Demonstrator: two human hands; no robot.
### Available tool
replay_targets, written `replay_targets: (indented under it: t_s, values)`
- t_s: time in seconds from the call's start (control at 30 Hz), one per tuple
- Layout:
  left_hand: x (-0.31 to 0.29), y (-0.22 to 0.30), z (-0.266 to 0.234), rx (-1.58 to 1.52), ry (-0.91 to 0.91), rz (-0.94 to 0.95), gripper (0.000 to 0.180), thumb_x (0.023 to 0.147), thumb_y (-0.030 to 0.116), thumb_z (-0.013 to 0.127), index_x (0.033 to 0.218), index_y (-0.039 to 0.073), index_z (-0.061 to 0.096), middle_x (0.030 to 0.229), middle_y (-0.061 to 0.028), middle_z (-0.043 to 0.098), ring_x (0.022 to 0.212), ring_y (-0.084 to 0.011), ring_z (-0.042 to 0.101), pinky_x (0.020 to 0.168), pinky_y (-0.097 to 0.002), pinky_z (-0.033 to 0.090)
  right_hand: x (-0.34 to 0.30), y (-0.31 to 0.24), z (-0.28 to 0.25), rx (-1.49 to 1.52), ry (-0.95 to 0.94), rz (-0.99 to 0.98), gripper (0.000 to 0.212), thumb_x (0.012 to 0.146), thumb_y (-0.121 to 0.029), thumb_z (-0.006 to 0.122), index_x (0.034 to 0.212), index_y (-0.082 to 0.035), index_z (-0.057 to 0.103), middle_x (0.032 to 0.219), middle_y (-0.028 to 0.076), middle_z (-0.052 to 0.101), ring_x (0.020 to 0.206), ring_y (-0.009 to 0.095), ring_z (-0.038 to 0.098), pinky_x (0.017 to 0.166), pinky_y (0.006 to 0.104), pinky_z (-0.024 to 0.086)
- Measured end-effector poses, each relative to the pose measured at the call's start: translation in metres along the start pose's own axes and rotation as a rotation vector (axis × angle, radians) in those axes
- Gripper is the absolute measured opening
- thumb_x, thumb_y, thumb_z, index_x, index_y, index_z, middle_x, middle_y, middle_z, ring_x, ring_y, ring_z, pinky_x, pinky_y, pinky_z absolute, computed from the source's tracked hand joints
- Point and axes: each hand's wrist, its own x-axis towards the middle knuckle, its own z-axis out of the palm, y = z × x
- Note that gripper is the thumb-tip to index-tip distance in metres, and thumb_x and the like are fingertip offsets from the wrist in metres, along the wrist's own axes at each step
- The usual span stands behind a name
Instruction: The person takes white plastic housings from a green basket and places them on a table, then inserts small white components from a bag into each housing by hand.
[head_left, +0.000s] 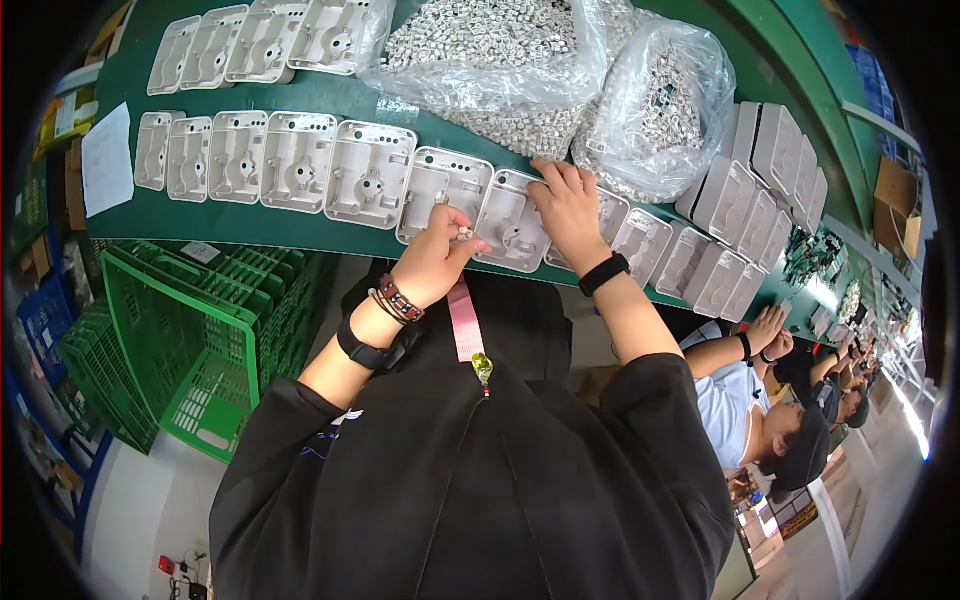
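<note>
A row of light grey moulded housings (pixel 370 185), like shallow boxes, runs along the green table. My left hand (pixel 432 258) is closed, pinching a small whitish part (pixel 464 234) between thumb and fingers above the near edge of one housing. Just right of it lies another housing (pixel 512 228), angled slightly. My right hand (pixel 572 212) reaches over that housing's far right corner, fingers bent and apart, tips at the rim beside loose small parts. Nothing shows between those fingers. The hand and wrist partly cover the housing to the right.
Clear plastic bags (pixel 480 90) of small whitish parts stand behind the row, one bag (pixel 650 120) further right. Stacked housings (pixel 775 180) sit at the right. Green crates (pixel 185 320) stand at lower left. A co-worker (pixel 750 400) works along the table to the right.
</note>
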Motion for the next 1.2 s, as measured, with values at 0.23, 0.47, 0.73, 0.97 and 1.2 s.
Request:
replay_targets:
  t_s: [0.23,0.47,0.73,0.97,1.2]
  values:
    - [0.001,0.011,-0.019,-0.068,-0.111,0.096,0.010,0.086,0.006,0.050,0.091,0.004,0.042,0.078,-0.0070,0.061,0.057,-0.0077,0.053,0.053,-0.0188,0.041,-0.011,-0.021,-0.027,0.242,0.092,0.308,0.024,0.067,-0.001,0.058,0.089,-0.009,0.061,0.100,0.006,0.052,0.094,0.026,0.046,0.081,0.0363,0.036]
    - [0.004,0.022,-0.036,-0.456,-0.015,-0.246,0.019,0.092,0.021,0.038,0.090,0.005,0.047,0.069,-0.0021,0.055,0.041,-0.0061,0.039,0.038,-0.0196,0.028,0.020,-0.117,-0.074,0.683,0.229,0.426,0.022,0.070,0.000,0.059,0.090,-0.008,0.060,0.095,0.008,0.050,0.088,0.027,0.044,0.078,0.0367,0.036]
    - [0.007,0.029,-0.073,-0.887,-0.368,-0.435,0.029,0.094,0.030,0.033,0.096,0.006,0.049,0.063,0.0008,0.049,0.035,-0.0058,0.033,0.034,-0.0199,0.022,0.044,-0.138,-0.074,0.638,0.264,0.415,0.018,0.068,-0.008,0.064,0.086,-0.009,0.061,0.099,0.007,0.051,0.091,0.026,0.043,0.078,0.0369,0.035]
    - [0.008,0.005,-0.094,-0.793,-0.620,-0.563,0.032,0.094,0.036,0.032,0.096,0.010,0.051,0.063,0.0016,0.049,0.033,-0.0038,0.029,0.034,-0.0190,0.019,0.052,-0.139,-0.075,0.450,0.171,0.178,0.013,0.064,-0.012,0.066,0.075,-0.013,0.060,0.100,-0.002,0.054,0.090,0.023,0.046,0.076,0.0353,0.034]
    - [0.009,-0.008,-0.099,-1.064,-0.704,-0.729,0.036,0.092,0.045,0.033,0.094,0.015,0.052,0.063,0.0027,0.048,0.033,-0.0029,0.027,0.034,-0.0177,0.017,0.060,-0.140,-0.066,0.393,0.134,0.070,0.011,0.063,-0.015,0.062,0.072,-0.013,0.057,0.094,-0.002,0.053,0.089,0.019,0.048,0.078,0.0354,0.035]
